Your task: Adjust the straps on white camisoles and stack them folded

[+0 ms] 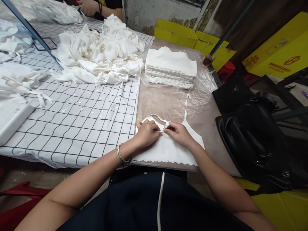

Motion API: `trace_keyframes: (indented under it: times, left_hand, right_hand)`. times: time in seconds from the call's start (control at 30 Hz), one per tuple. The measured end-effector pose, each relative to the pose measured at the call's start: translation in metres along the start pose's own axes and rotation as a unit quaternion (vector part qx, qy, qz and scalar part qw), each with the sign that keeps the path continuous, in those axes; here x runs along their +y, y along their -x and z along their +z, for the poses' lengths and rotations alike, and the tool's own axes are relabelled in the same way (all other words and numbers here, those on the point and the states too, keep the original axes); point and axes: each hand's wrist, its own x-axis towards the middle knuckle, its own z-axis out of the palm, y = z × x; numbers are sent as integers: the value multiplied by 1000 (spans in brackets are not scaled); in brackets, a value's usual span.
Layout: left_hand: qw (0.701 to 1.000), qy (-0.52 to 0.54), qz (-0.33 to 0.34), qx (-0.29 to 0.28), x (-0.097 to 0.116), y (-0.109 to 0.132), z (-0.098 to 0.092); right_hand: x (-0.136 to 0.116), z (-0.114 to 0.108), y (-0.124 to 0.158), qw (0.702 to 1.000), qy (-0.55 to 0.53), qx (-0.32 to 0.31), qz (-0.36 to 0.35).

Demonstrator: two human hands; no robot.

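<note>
A white bra top (178, 146) with a scalloped lower edge lies flat at the table's front edge, in front of my body. My left hand (147, 133) rests over its left side, fingers closed on the thin white strap (156, 116). Close beside it, my right hand (179, 133) pinches the same strap near its small white end piece. The other strap (186, 107) stretches away from me across the plastic-covered surface. My fingertips partly hide where the strap is held.
Beyond the bra top stands a neat stack of white garments (170, 69). A loose heap of white garments (101, 54) covers the checked tablecloth (96, 128) at left. Black bags (252, 138) sit on the right. Another person's hand (89, 7) shows at the far side.
</note>
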Motion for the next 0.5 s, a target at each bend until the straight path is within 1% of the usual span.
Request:
trace_keyframes:
  times: [0.1, 0.27, 0.5]
  left_hand:
    - [1000, 3, 7, 0, 1, 1, -2]
    - [1000, 10, 6, -3, 1, 2, -3]
    - [1000, 14, 1, 4, -1, 1, -2]
  right_hand:
    - [-2, 1, 1, 1000, 6, -20, -6]
    - [-4, 1, 2, 999, 16, -23, -16]
    - [-8, 6, 5, 999, 36, 5, -34]
